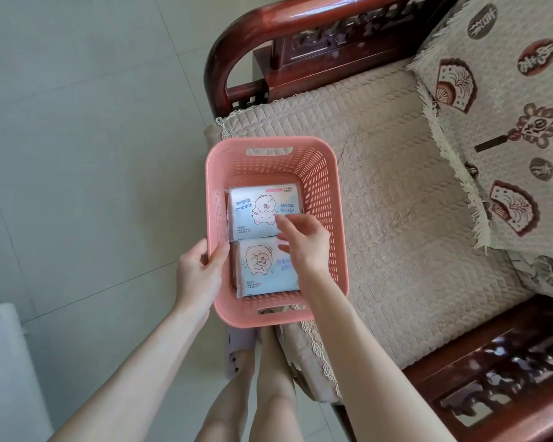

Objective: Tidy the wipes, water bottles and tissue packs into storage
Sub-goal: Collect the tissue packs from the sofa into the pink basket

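Now we settle tissue packs (264, 269): left fingers (219, 255) grip the basket (336, 199) rim, right fingers (289, 224) loose above; bottles likely next.

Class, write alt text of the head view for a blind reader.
A pink basket at the edge of a sofa holds a far tissue pack and a near tissue pack. The left hand grips its rim; the right hand reaches inside above them.

print on tissue packs (256, 212) too small to read, right hand (304, 244) over parts of both, sofa (396, 202) cut off right
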